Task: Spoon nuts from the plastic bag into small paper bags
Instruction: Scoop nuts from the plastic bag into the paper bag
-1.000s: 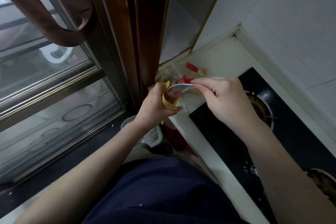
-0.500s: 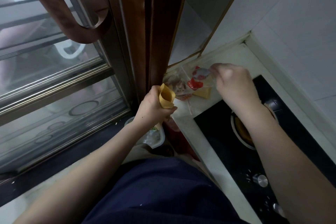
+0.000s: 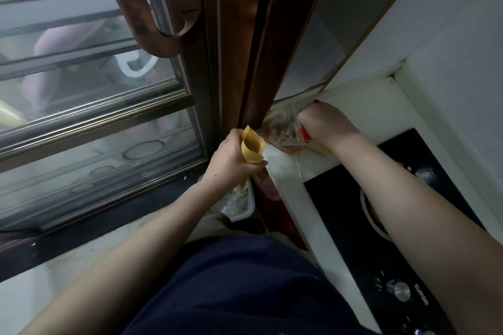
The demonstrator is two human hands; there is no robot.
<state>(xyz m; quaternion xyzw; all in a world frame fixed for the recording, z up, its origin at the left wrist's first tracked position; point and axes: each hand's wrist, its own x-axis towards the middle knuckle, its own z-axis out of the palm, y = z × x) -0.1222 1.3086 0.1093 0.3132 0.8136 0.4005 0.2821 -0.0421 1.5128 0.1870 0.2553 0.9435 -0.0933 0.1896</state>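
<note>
My left hand [image 3: 231,160] grips a small yellow paper bag [image 3: 251,148], upright with its mouth open, just off the counter's left edge. A clear plastic bag of nuts [image 3: 283,132] with red print lies on the white counter [image 3: 288,171] by the door frame. My right hand [image 3: 324,122] reaches into the plastic bag's far end with fingers curled. The spoon it held earlier is hidden inside the bag. Another flat yellow paper bag [image 3: 319,148] pokes out from under my right wrist.
A black gas hob [image 3: 408,226] with a burner and knobs [image 3: 398,291] fills the counter to the right. A brown door frame [image 3: 245,62] and glass sliding door [image 3: 95,117] stand left. A white bin [image 3: 239,204] with scraps sits on the floor below my left hand.
My right hand carried the spoon from the paper bag's mouth back to the plastic bag and pushed into it. My left hand kept holding the paper bag.
</note>
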